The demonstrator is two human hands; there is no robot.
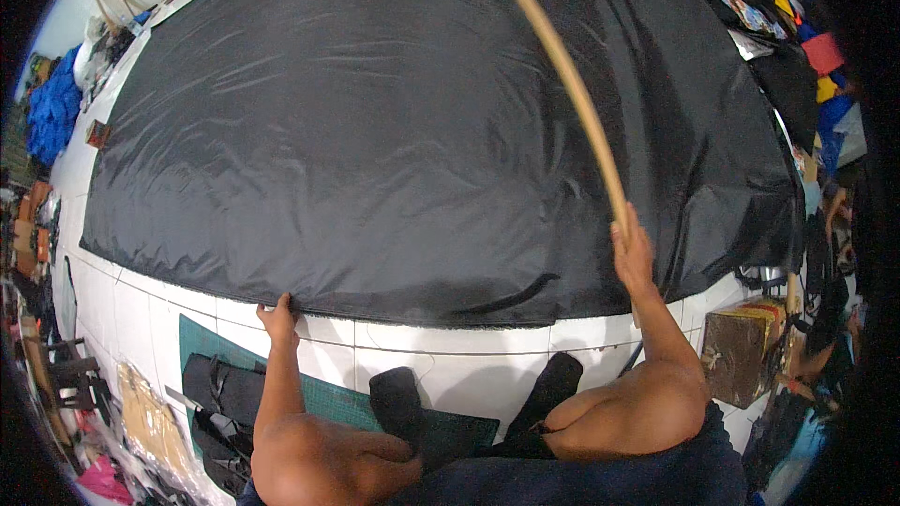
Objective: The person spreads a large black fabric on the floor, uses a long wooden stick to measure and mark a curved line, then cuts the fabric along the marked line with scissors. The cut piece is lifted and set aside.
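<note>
A wide sheet of black fabric [375, 150] lies spread over the white floor in front of me, with wrinkles and loose folds, mostly toward the right. My left hand [278, 316] is at its near edge, pinching the hem between thumb and fingers. My right hand [633, 251] is wrapped around the near end of a long, thin wooden stick [574, 80]. The stick runs over the fabric toward the far edge and leaves the top of the view. It looks curved through the lens.
A green cutting mat [328, 384] lies partly under black bags [225, 394] near my left knee. A brown box [741, 351] stands at right. Blue material [56, 108] is heaped far left. Mixed cloth and clutter line both sides. White tiles [450, 334] border the fabric.
</note>
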